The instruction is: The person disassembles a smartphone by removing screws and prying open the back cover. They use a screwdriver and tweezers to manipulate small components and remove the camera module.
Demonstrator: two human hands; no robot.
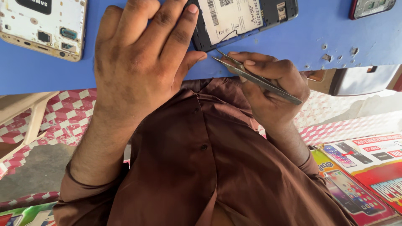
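two hands are at work over a blue table [326, 33]. the left hand [134, 62] lies flat with its fingers spread and closed on nothing, its fingertips pressing on the near end of an opened phone [247, 16] that lies back-up on the table, its cover off, showing a dark frame and a pale battery with a label. the right hand [272, 83] is pinched shut on one pair of metal tweezers [255, 77], thumb and forefinger squeezing the two blades about midway; the points aim toward the lower corner of that opened phone, just beside the left thumb, and whether they touch the phone cannot be told. counted, there are three phones or phone parts on the table: the opened phone under the left hand, a white and gold phone frame [44, 27] at the far left edge of view, well apart from the hands, and a dark red phone [372, 7] at the far right corner, only partly seen. near the right hand the blue surface is chipped, with a few small pale flakes [331, 56] on it, and a shiny grey piece [360, 79] sits at the table's edge. the person wears a brown shirt [201, 159] with buttons. below the table edge a floor of red and white checked squares [63, 113] shows, a pale plastic chair [25, 121] stands on the left, and a colourful poster picturing phones [360, 175] lies at the lower right.
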